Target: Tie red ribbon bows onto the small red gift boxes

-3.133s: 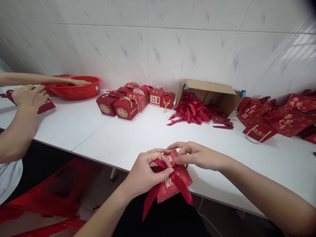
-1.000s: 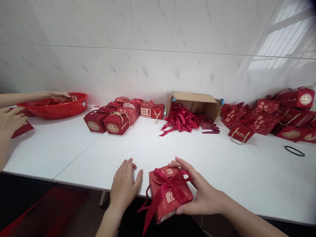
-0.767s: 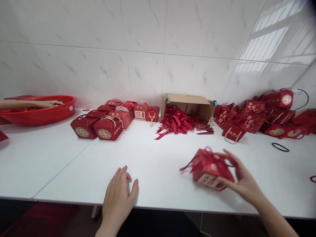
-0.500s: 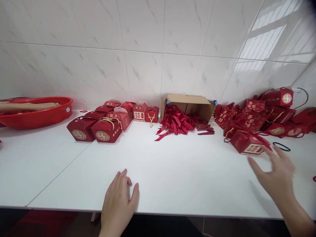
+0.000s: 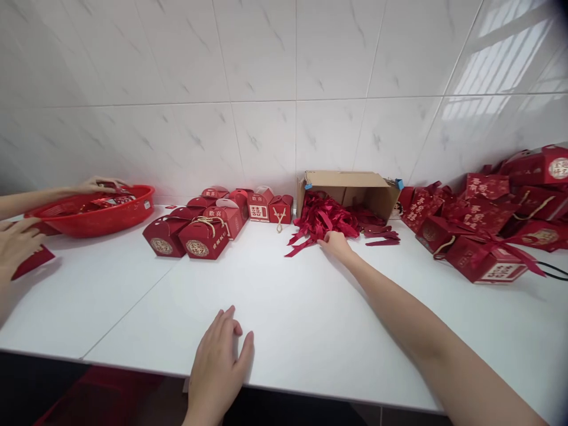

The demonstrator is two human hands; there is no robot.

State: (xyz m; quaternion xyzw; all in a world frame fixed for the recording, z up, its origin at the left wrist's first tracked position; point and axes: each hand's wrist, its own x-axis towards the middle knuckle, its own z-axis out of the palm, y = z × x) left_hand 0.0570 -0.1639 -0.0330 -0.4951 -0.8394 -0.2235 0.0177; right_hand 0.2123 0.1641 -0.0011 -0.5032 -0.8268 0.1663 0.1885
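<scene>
My left hand (image 5: 220,354) rests near the table's front edge, holding nothing, with thumb and fingers apart. Stretched forward, my right hand (image 5: 336,244) pinches at the front of a heap of dark red satin ribbons (image 5: 326,216); the fingertips are partly hidden, but a ribbon end seems caught between them. The ribbons spill from a brown cardboard box (image 5: 346,177) lying on its side against the wall. A few flat ribbon strips (image 5: 382,235) lie right of the heap.
Several red gift boxes (image 5: 206,239) stand left of the ribbons. At the right, more red boxes (image 5: 488,260) are piled up, some tied with ribbon. A red plastic basin (image 5: 102,222) sits at the left, where another person's hands (image 5: 18,242) handle red packaging.
My right hand has moved from beside the right-hand boxes to the ribbon heap, its fingers closing. My left hand stays put. The other person's hands have appeared. The view has shifted slightly.
</scene>
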